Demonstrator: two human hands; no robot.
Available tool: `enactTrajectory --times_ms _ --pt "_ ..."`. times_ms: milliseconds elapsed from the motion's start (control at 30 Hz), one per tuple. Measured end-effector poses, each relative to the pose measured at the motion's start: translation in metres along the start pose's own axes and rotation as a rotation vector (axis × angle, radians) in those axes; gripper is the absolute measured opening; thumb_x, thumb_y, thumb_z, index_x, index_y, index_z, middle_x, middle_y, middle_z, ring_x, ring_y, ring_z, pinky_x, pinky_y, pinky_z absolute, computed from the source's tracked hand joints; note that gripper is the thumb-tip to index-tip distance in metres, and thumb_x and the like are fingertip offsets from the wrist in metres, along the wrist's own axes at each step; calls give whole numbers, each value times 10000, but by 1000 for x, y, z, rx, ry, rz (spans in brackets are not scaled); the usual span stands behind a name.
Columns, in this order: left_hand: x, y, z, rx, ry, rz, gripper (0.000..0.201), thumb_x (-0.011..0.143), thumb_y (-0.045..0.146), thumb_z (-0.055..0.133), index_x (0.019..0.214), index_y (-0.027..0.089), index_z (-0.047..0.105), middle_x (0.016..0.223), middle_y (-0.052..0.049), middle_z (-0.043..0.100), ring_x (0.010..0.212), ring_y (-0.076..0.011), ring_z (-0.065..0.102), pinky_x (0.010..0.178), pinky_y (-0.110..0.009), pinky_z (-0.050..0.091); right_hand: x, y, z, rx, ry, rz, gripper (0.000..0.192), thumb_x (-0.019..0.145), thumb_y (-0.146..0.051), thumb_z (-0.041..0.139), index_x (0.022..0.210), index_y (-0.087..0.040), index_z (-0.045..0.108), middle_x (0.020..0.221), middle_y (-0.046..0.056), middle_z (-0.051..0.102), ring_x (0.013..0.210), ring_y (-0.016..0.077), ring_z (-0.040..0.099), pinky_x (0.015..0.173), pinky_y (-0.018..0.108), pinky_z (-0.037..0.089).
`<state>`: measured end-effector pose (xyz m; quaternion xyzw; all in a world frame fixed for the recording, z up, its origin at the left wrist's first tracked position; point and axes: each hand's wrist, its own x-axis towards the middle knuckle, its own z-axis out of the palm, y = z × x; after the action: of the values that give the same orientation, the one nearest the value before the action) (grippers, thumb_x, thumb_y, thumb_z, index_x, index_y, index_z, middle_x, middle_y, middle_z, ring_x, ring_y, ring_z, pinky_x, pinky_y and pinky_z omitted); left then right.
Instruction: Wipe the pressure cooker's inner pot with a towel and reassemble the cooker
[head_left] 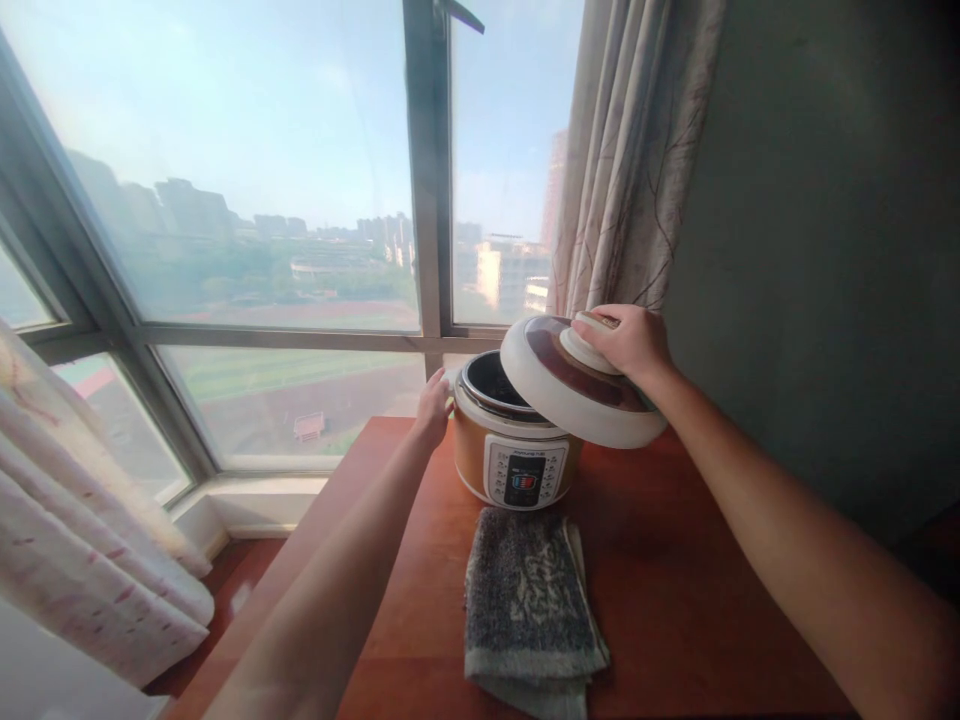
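A wooden desk (675,560) by the window carries a cooker (514,450) near its far edge, with a folded grey towel (525,600) just in front. The right hand (630,343) is closed around the knob of the lid (570,385), held tilted over the open pot. The left hand (433,405) rests against the cooker's left side, its grip hidden.

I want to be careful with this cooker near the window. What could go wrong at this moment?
1. The right hand holds the lid tilted by its knob alone; it might slip and drop onto the cooker or table.
2. The left hand rests at the pot's rim; if the pot is hot, it could burn.
3. The lid might drip onto the table, missing the towel.
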<state>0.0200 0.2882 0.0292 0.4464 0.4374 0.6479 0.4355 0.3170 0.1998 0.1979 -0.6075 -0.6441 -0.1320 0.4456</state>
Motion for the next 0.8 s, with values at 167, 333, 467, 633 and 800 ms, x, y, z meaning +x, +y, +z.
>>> enactTrajectory --times_ms 167,333,467,633,800 --pt "-1 -10 -2 -66 -5 -2 609 884 497 542 1441 259 480 1300 -110 606 1115 -234 606 836 -323 526 20 -39 51 -4 -142 -11 533 784 -604 675 1138 -215 761 1105 77 761 1043 279 680 890 340 501" --pt "-2 -13 0 -69 3 29 577 916 489 506 1446 263 473 1405 -95 559 1225 -243 559 882 -324 513 24 -63 81 -100 -234 14 534 774 -642 660 1125 -254 762 1090 95 758 1029 281 678 850 339 503" --pt "-5 -12 2 -59 2 26 575 920 509 506 1445 275 470 1439 -86 539 1233 -246 562 873 -315 522 23 -69 91 -114 -279 19 512 783 -631 650 1128 -270 759 1113 89 750 1039 280 676 837 340 509" --pt "-7 -8 4 -70 25 -24 568 951 447 478 1482 254 426 1488 -98 498 1280 -239 536 916 -311 505 22 -65 98 -126 -304 25 472 780 -604 658 1104 -281 769 1090 85 756 1024 279 685 838 341 515" --pt "-9 -5 4 -76 21 -52 572 963 410 461 1508 248 399 1433 -104 548 1244 -233 566 905 -308 513 20 -60 103 -114 -310 34 489 768 -582 675 1129 -265 767 1106 97 753 1052 298 680 850 352 513"
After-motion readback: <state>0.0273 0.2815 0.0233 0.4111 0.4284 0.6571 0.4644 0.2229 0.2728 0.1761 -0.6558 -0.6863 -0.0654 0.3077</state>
